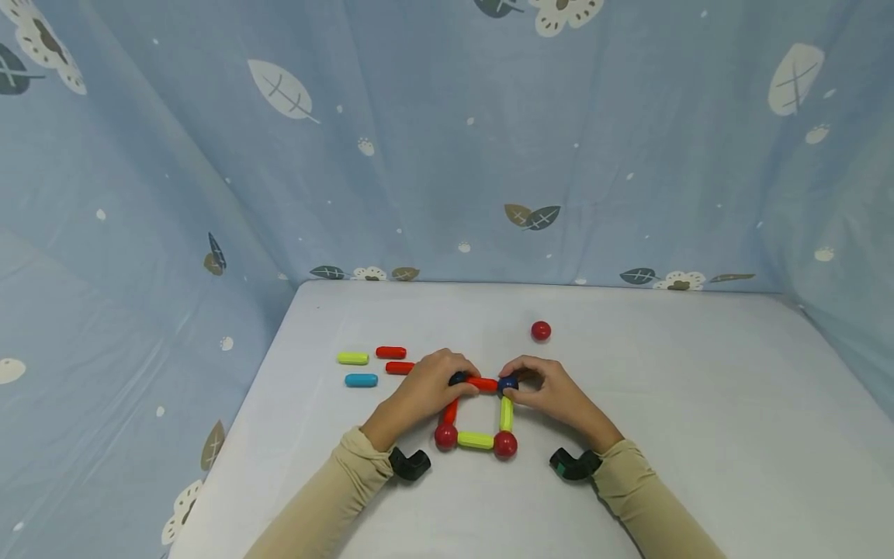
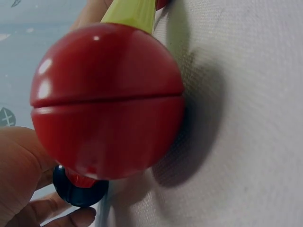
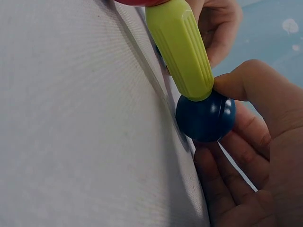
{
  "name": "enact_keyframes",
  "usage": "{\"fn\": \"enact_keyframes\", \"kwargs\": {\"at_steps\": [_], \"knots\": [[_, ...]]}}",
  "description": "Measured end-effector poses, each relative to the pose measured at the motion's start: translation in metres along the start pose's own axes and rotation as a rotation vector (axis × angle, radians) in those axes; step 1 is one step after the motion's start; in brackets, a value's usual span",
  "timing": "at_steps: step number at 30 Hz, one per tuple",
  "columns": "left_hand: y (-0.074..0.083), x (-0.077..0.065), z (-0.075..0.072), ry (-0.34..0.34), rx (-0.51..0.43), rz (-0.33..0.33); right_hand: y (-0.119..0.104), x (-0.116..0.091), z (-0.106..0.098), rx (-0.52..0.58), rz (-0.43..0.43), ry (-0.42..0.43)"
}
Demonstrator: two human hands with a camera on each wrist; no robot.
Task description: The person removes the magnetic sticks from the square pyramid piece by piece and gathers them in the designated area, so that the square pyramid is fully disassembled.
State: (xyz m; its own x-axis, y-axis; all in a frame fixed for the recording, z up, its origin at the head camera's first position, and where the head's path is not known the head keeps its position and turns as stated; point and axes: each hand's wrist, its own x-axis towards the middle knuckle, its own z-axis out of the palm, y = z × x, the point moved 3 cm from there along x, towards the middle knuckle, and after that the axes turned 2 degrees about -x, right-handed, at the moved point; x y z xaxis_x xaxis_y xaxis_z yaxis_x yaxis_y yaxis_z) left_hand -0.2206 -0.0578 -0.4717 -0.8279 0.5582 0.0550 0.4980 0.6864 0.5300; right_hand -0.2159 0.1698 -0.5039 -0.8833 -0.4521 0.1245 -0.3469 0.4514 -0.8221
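A four-sided frame of rods and balls lies on the white table. My left hand (image 1: 434,384) pinches the dark blue ball (image 1: 457,379) at its far left corner. At the far right corner my right hand (image 1: 552,388) grips another blue ball (image 3: 206,117) between thumb and fingers. A red rod (image 1: 483,384) spans the two blue balls. Down the left side runs a second red rod (image 1: 450,411) to a red ball (image 2: 108,101). A yellow-green rod (image 3: 182,52) forms the right side, ending at a red ball (image 1: 505,445). Another yellow-green rod (image 1: 476,440) joins the near corners.
Left of the frame lie loose rods: a yellow-green rod (image 1: 352,358), a blue rod (image 1: 361,380), a red rod (image 1: 390,352) and another red rod (image 1: 400,368), partly behind the left hand. A loose red ball (image 1: 541,331) sits farther back. Patterned blue cloth (image 1: 433,155) hangs behind the table.
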Motion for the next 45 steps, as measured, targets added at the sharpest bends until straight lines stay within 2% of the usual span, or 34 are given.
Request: {"fn": "enact_keyframes", "kwargs": {"at_steps": [7, 14, 20, 28, 31, 36, 41, 45], "knots": [[-0.008, -0.004, -0.007, 0.053, -0.019, -0.040, 0.004, 0.000, -0.001, -0.028, -0.022, 0.011], [-0.007, -0.002, -0.005, 0.042, -0.036, -0.009, 0.006, -0.001, -0.002, -0.031, -0.021, 0.020], [-0.004, -0.002, -0.004, 0.087, -0.032, -0.018, 0.005, -0.002, -0.001, -0.021, -0.006, 0.020], [-0.002, 0.000, -0.003, 0.154, 0.043, 0.024, 0.004, -0.002, -0.001, 0.001, -0.017, 0.014], [-0.001, 0.000, -0.004, 0.190, 0.036, 0.011, 0.003, -0.002, -0.001, 0.003, -0.016, 0.012], [0.001, -0.001, -0.008, 0.240, -0.037, -0.009, 0.002, -0.002, -0.002, 0.007, -0.009, 0.008], [0.001, -0.001, -0.009, 0.239, -0.035, -0.019, 0.002, -0.002, -0.001, 0.000, -0.011, 0.007], [-0.004, -0.003, -0.014, 0.229, -0.027, -0.068, 0.001, -0.002, 0.000, -0.007, 0.000, 0.003]]}}
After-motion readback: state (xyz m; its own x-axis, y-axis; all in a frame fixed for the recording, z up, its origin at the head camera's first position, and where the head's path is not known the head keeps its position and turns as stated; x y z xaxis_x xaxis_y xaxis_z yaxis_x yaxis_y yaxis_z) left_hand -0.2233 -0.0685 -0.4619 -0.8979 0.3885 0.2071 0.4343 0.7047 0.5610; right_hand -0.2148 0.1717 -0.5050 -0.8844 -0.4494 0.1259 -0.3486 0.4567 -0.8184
